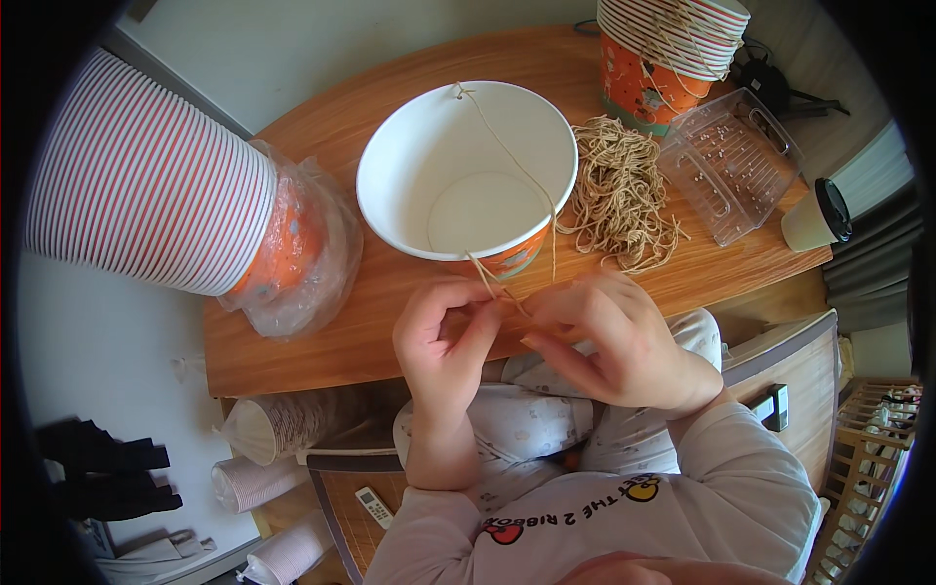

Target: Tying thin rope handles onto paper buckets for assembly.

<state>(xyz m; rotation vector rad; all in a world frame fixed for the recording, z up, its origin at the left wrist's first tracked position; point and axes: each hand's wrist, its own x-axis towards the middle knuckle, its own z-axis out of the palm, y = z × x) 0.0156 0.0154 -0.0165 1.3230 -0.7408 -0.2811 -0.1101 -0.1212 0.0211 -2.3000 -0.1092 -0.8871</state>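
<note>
A large white-lined paper bucket point(414, 161) with an orange printed outside stands upright on the wooden table. A thin tan cord point(507, 153) is tied at its far rim and runs across the opening, over the right side. More cord loops out from the near rim toward my hands. My left hand point(439, 336) pinches this loop between thumb and index finger, just in front of the bucket. Close beside it, my right hand point(614, 336) pinches the cord too; its fingertips partly hide the strand. A tangled heap of tan cords point(624, 195) lies right of the bucket.
Tall nested paper buckets point(146, 175) lean in a plastic bag point(312, 263) at the left. Corded buckets point(653, 78) are stacked at the back right. Near them are a clear plastic tray point(731, 166) with small bits and a lidded cup point(814, 216) by the table edge.
</note>
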